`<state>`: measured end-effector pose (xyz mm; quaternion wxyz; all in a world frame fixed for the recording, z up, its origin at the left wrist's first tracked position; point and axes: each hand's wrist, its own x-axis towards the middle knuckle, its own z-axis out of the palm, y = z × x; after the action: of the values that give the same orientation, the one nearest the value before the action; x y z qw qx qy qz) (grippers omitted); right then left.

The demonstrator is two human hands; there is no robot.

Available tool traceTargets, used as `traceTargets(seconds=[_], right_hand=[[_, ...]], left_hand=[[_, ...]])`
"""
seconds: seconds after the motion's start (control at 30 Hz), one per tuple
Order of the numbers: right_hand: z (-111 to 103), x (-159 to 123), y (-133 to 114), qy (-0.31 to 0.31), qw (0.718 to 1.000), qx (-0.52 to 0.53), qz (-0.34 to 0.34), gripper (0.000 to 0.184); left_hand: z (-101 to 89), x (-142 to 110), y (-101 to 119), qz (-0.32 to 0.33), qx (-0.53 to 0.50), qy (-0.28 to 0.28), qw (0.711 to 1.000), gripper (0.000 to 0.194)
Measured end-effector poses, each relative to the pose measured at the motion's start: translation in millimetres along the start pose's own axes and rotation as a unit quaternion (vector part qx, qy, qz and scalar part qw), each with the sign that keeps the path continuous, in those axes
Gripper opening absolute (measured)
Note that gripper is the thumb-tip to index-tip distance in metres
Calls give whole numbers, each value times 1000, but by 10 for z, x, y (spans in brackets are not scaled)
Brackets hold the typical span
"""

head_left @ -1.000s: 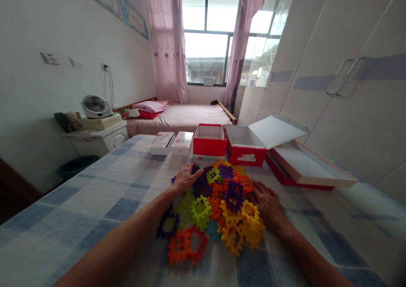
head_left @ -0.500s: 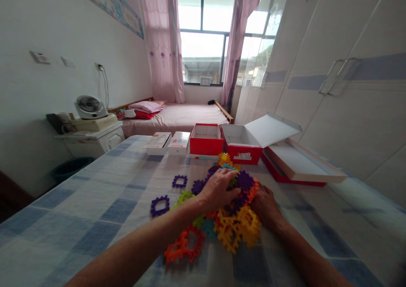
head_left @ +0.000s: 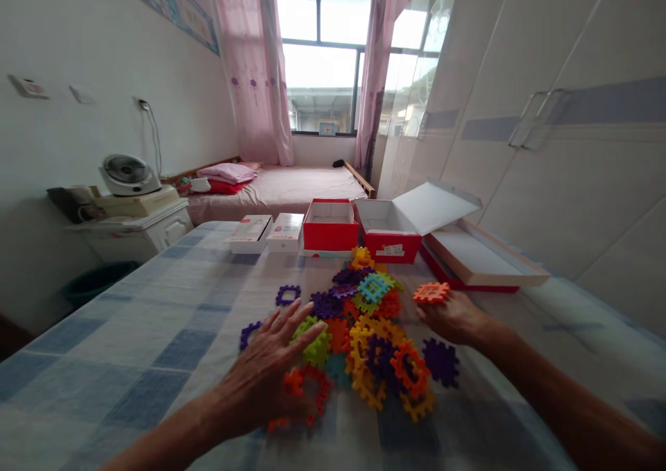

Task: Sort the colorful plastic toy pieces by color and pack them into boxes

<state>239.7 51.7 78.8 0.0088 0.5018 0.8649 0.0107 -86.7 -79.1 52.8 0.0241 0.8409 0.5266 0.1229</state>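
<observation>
Pinching a toothed orange plastic piece (head_left: pixel 431 292) in our right hand (head_left: pixel 455 318), we hold our left hand (head_left: pixel 265 363) spread at the left edge of a jumbled heap (head_left: pixel 377 353) of notched shapes, some solid, some hollow-framed, on the blue-checked worktop (head_left: pixel 202 304).

One left hand (head_left: pixel 275 365) and one right hand (head_left: pixel 455 318), with one orange piece (head_left: pixel 431 293) in the latter; well over ten toothed plastic pieces (head_left: pixel 440 362) (the heap overlaps too much for an exact count), including two purple frames (head_left: pixel 279 296) to its left; one desk (head_left: pixel 130 360); two small white cartons (head_left: pixel 284 234); two deep red boxes (head_left: pixel 330 236); two shallow boxes (head_left: pixel 507 279), one pale, one red; one fan (head_left: pixel 127 173); one bed (head_left: pixel 296 183); two pink curtains (head_left: pixel 252 75); one clock (head_left: pixel 327 129)
</observation>
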Motion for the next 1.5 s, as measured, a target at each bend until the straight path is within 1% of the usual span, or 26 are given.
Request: traceTargets(seconds=[0.07, 0.1, 0.13, 0.17, 0.2, 0.23, 0.3, 0.33, 0.4, 0.43, 0.5, 0.6, 0.67, 0.73, 0.8, 0.87, 0.93, 1.0, 1.1, 1.13, 1.17, 1.23, 1.3, 1.37, 1.43, 1.5], right_hand=[[-158, -13, 33, -74, 995, 68, 4, 24], [-199, -16, 70, -107, 988, 109, 9, 27], [-211, -12, 118, -125, 980, 151, 16, 31], [-194, 3, 173, -121, 974, 190, 27, 34], [-150, 32, 227, -99, 968, 226, 42, 35], [-85, 77, 273, -64, 964, 253, 55, 36], [84, 206, 307, 21, 957, 277, 81, 41], [170, 281, 286, 53, 952, 287, 94, 45], [308, 419, 161, 86, 934, 327, 111, 55], [350, 472, 65, 96, 925, 352, 110, 59], [371, 528, -149, 104, 910, 393, 84, 63], [289, 537, -382, 80, 901, 426, 29, 60], [218, 568, -411, 82, 905, 416, 19, 54], [179, 665, -362, 109, 912, 392, 46, 52], [186, 812, -311, 124, 915, 375, 77, 49], [221, 957, -325, 114, 913, 383, 81, 47], [249, 1033, -419, 99, 909, 399, 64, 48], [241, 999, -544, 82, 908, 411, 26, 51], [172, 752, -630, 78, 918, 386, -38, 53], [146, 643, -617, 88, 927, 363, -42, 54], [124, 534, -592, 100, 935, 338, -31, 54], [103, 346, -548, 105, 947, 303, 9, 54], [108, 228, -571, 80, 946, 315, 12, 53], [121, 175, -668, 58, 937, 344, -14, 55], [117, 145, -761, 66, 935, 347, -24, 59], [102, 76, -730, 96, 942, 321, -10, 58]], left_hand=[[-1, -124, -91, -40, 18, -16, 999, 103], [8, -177, -139, -64, 22, -19, 998, 105], [24, -222, -187, -87, 23, -21, 996, 106], [46, -254, -231, -107, 19, -22, 994, 107], [72, -271, -267, -123, 12, -24, 992, 106], [101, -271, -293, -133, 2, -29, 991, 104], [156, -217, -309, -142, -21, -33, 989, 103], [179, -169, -302, -143, -33, -30, 989, 102], [211, -52, -273, -136, -52, -18, 989, 103], [222, 6, -257, -131, -60, -12, 990, 102], [235, 103, -232, -120, -71, -9, 990, 100], [247, 178, -222, -115, -80, -9, 990, 97], [255, 182, -230, -115, -81, -2, 990, 94], [262, 162, -247, -108, -77, 12, 991, 91], [267, 135, -271, -97, -70, 32, 992, 84], [269, 118, -297, -90, -64, 56, 992, 76], [270, 118, -315, -86, -58, 72, 992, 72], [270, 128, -318, -79, -52, 76, 993, 74], [265, 143, -285, -71, -37, 76, 994, 72], [261, 146, -267, -72, -31, 78, 994, 69], [257, 152, -245, -73, -26, 81, 994, 66], [253, 178, -189, -70, -18, 85, 994, 61], [257, 232, -116, -51, -14, 83, 995, 57], [270, 307, -35, -25, -10, 79, 996, 55], [282, 370, 17, -11, -2, 88, 996, 53], [278, 380, -18, -18, 14, 120, 993, 50]])
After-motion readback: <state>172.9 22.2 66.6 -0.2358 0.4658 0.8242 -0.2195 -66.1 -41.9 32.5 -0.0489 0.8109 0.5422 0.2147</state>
